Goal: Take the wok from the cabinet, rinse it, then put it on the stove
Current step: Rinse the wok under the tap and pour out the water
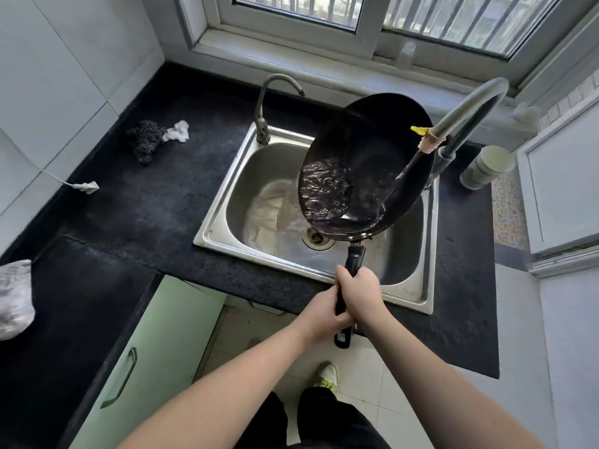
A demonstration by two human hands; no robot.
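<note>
Left hand (pixel 319 314) and right hand (pixel 359 293) both clamped on handle (pixel 348 280). Wok (pixel 372 150) tilted over sink (pixel 223 218), water (pixel 324 189) pooling at low side. Risk: wet handle slips, or water spills past rim.

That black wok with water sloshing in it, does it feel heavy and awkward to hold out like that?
Probably front-heavy: both the left hand and right hand clamp the long handle. The pooled water in the tilted wok likely shifts its weight. The wet handle may be slippery.
</note>
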